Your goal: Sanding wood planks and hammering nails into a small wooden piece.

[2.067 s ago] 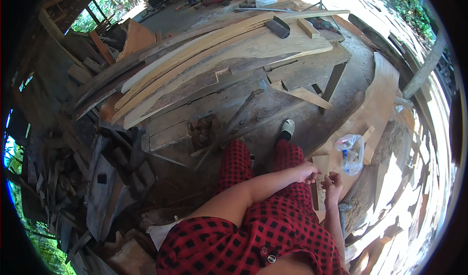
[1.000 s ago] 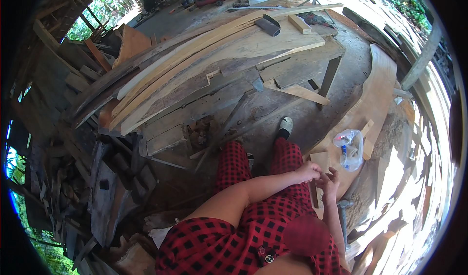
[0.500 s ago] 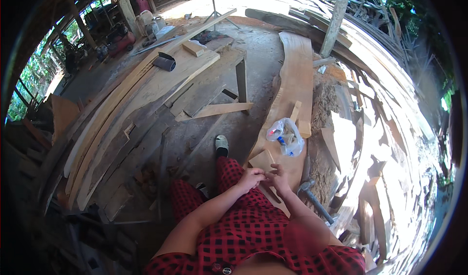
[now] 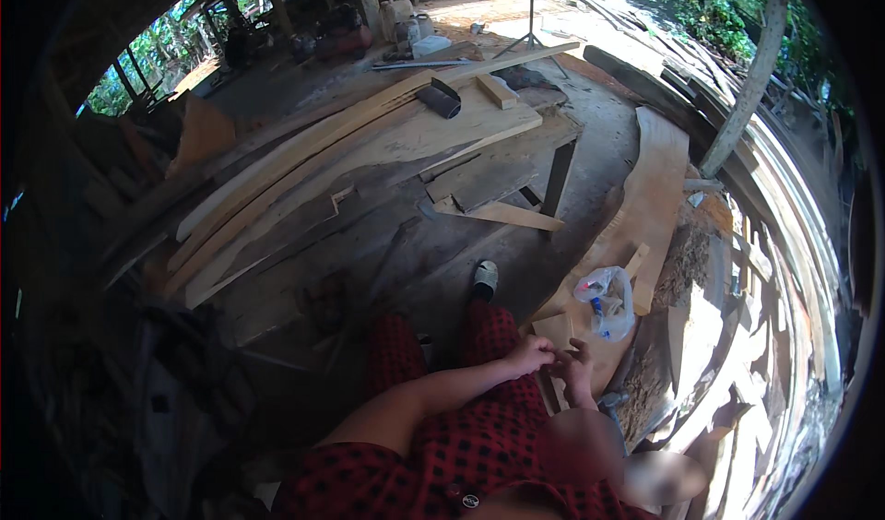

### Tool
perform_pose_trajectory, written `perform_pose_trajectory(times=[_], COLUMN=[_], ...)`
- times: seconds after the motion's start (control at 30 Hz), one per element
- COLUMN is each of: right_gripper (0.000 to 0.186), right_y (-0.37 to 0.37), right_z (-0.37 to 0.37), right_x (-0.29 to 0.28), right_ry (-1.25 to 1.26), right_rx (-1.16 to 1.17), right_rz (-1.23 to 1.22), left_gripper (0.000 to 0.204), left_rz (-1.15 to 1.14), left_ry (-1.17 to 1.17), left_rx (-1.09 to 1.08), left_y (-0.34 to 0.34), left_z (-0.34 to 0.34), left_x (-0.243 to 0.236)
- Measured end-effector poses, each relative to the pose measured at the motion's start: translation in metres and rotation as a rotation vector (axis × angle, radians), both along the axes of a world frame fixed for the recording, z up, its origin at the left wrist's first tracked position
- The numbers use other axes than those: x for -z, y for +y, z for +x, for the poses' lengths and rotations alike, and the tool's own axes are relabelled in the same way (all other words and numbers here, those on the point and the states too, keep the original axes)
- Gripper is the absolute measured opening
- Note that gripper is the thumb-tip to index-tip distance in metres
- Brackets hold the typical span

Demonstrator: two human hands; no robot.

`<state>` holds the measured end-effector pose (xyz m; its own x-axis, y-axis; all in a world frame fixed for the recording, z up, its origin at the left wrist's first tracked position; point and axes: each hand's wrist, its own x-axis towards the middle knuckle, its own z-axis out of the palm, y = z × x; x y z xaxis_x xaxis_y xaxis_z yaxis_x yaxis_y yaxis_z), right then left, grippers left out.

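Observation:
My left hand [image 4: 529, 357] and my right hand [image 4: 577, 372] meet over my lap, fingertips close together. The left fingers are pinched. On the right hand a finger sticks up while the others curl toward the left. Whatever lies between the fingers is too small to make out. Just beyond the hands, a small flat piece of wood [image 4: 553, 329] rests on a long wavy-edged plank [image 4: 653, 174]. Farther along the plank lies a clear plastic bag [image 4: 616, 322] with a blue item inside, beside a short wooden block [image 4: 643, 291].
To the left, long boards [image 4: 313, 165] lie on a low bench, with a dark curved sheet [image 4: 440, 99] and a wood block [image 4: 497, 91] on them. A wooden post [image 4: 749, 82] and stacked timber [image 4: 800, 197] stand right. A rough log [image 4: 659, 363] borders the plank.
My view has swung left, so the scene sits farther right in the picture. Both hands stay together over my lap. A right finger now stands more upright.

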<state>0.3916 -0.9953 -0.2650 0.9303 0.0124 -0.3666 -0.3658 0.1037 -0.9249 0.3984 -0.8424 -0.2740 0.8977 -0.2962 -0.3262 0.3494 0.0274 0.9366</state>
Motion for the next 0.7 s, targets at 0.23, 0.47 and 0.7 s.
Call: perform_pose_trajectory(times=[0.23,0.47,0.7], right_gripper=[0.056,0.054,0.054], right_y=[0.012,0.009,0.013], right_z=[0.004,0.005,0.002], right_x=[-0.01,0.0,-0.009], right_ry=[0.032,0.039,0.045], right_rx=[-0.023,0.013,0.039], right_rz=[0.021,0.036,0.033], left_gripper=[0.011,0.012,0.012], left_rz=[0.006,0.041,0.107], left_ry=[0.02,-0.077,-0.219], left_rx=[-0.015,-0.062,-0.069], left_y=[0.006,0.003,0.001], left_z=[0.001,0.001,0.002], left_x=[-0.002,0.004,0.01])
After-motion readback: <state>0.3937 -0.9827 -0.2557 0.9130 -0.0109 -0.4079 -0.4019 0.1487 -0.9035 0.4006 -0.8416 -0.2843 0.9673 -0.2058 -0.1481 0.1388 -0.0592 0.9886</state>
